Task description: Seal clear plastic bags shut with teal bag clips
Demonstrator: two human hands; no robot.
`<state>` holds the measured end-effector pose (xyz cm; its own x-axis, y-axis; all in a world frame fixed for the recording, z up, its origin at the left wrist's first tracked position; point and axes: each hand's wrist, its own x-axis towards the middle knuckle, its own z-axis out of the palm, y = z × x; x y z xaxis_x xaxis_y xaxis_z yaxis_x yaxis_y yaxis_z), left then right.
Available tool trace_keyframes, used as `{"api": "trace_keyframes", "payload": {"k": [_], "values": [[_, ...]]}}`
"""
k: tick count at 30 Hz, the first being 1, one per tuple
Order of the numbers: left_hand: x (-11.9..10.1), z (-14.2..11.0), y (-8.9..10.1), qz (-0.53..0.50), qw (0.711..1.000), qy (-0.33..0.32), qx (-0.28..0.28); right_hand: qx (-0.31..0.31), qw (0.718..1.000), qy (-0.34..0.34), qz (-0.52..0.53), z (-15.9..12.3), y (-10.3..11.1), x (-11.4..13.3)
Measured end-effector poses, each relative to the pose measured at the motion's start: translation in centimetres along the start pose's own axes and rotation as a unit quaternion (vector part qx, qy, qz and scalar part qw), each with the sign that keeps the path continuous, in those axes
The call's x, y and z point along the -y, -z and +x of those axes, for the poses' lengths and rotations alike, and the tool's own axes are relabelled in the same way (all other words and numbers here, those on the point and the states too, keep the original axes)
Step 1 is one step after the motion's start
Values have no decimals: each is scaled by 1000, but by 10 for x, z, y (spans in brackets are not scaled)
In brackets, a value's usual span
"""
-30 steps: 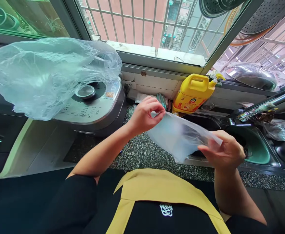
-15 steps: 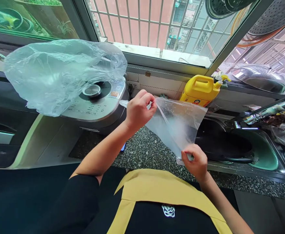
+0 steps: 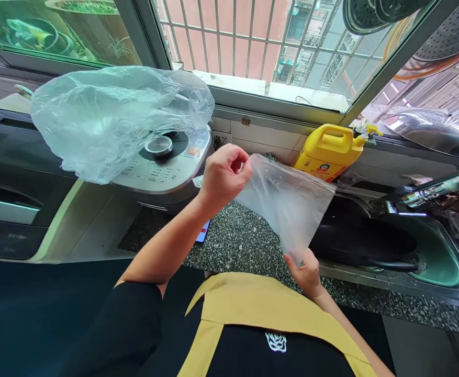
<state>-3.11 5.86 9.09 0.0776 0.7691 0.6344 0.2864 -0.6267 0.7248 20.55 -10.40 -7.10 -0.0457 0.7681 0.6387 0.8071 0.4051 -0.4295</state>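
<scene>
A clear plastic bag is stretched between my two hands above the speckled countertop. Its upper left corner is pinched in my left hand, whose fingers are closed, and a small flap of plastic sticks out on that hand's far side. Down at the bag's lower corner, my right hand grips the film with thumb and fingers. The bag looks flat, with small droplets or specks near its top edge. To the left, a large crumpled plastic bag lies over a rice cooker.
A yellow jug stands by the window wall. On the right, a black pan lies in the sink under a faucet. A phone rests near my left forearm. A dark appliance occupies the left.
My right hand has moved down and slightly left with the bag's lower corner, and its grip has shifted. The left hand keeps its pinch. The camera view has shifted slightly left.
</scene>
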Motion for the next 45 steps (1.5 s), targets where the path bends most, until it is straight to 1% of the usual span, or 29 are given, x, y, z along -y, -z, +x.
{"api": "trace_keyframes", "payload": {"k": [2, 3, 4, 5, 6, 9, 13, 15, 17, 19, 20, 22, 24, 25, 26, 27, 28, 30, 32, 33, 35, 36, 38, 39, 40, 41, 42, 43, 45], "values": [[-4, -3, -4, 18, 999, -12, 31, -16, 998, -22, 64, 15, 12, 9], [-6, -4, -6, 27, 998, -20, 45, -43, 994, -23, 94, 25, 17, 15], [-10, -5, -7, 35, 997, -29, 56, -90, 989, -15, 116, 37, 21, 21], [-13, -5, -8, 44, 996, -38, 62, -124, 984, -10, 126, 49, 23, 27], [-17, -6, -9, 54, 995, -45, 64, -135, 983, -6, 124, 61, 23, 33], [-26, -7, -10, 86, 993, -54, 66, -131, 986, -21, 104, 86, 16, 46], [-32, -7, -7, 120, 989, -58, 66, -114, 986, -46, 116, 92, 3, 49], [-31, -6, -3, 137, 987, -60, 63, -105, 982, -64, 146, 92, 4, 49], [-26, -5, 3, 156, 984, -69, 45, -86, 969, -92, 214, 97, 12, 50], [-16, -6, 12, 170, 981, -89, -6, -40, 938, -137, 316, 108, 26, 52], [-8, -9, 16, 172, 979, -99, -48, -15, 914, -165, 371, 116, 34, 53], [10, -21, 23, 166, 966, -107, -168, 29, 856, -226, 464, 133, 50, 55], [31, -43, 22, 130, 931, -103, -326, 50, 804, -273, 526, 149, 64, 57], [42, -56, 19, 99, 923, -75, -366, 56, 783, -291, 547, 156, 71, 58], [52, -69, 14, 54, 927, -28, -369, 59, 766, -305, 563, 162, 76, 59], [62, -81, 7, 3, 937, 32, -347, 63, 753, -316, 573, 166, 81, 61], [71, -92, 0, -43, 947, 95, -305, 63, 745, -324, 580, 170, 85, 63], [87, -107, -16, -96, 950, 195, -226, 63, 738, -334, 583, 172, 90, 66], [102, -114, -28, -111, 944, 259, -172, 60, 739, -330, 584, 172, 93, 67], [109, -116, -32, -90, 944, 282, -149, 55, 740, -325, 586, 171, 94, 67], [123, -124, -35, 18, 947, 308, -91, 47, 740, -320, 590, 168, 95, 66], [128, -130, -35, 94, 944, 314, -45, 44, 738, -326, 589, 167, 95, 65], [138, -146, -30, 227, 915, 329, 47, 44, 732, -346, 586, 163, 94, 63], [142, -154, -28, 265, 897, 344, 80, 47, 730, -351, 584, 161, 94, 62], [144, -161, -25, 283, 885, 356, 100, 49, 729, -352, 585, 159, 93, 61], [146, -166, -23, 286, 879, 365, 111, 49, 728, -348, 588, 157, 93, 60], [148, -169, -23, 280, 880, 366, 116, 51, 727, -342, 592, 156, 93, 60], [148, -168, -23, 273, 885, 358, 120, 56, 726, -337, 597, 156, 94, 60], [145, -158, -28, 221, 909, 333, 117, 69, 722, -330, 604, 157, 96, 60]]}}
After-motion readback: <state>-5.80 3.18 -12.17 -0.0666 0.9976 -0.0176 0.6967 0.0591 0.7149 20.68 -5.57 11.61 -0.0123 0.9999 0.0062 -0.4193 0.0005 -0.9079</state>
